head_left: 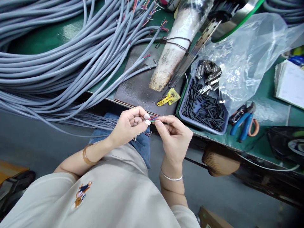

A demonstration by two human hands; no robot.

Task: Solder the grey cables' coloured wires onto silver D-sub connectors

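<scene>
Several thin coloured wires (153, 119) bridge the narrow gap between left hand (133, 124) and right hand (175, 134) | left: thumb and forefinger pinched on the wires | right: thumb and forefinger pinched likewise on them | wires: by the near edge of the dark board (140, 84) | right hand: near the blue tray (204, 125) of small black pieces (203, 109)

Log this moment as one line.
left hand: pinching thin colored wires | right hand: pinching same wires | right side: tray of black tubes, blue-handled pliers | left side: gray cables
</scene>
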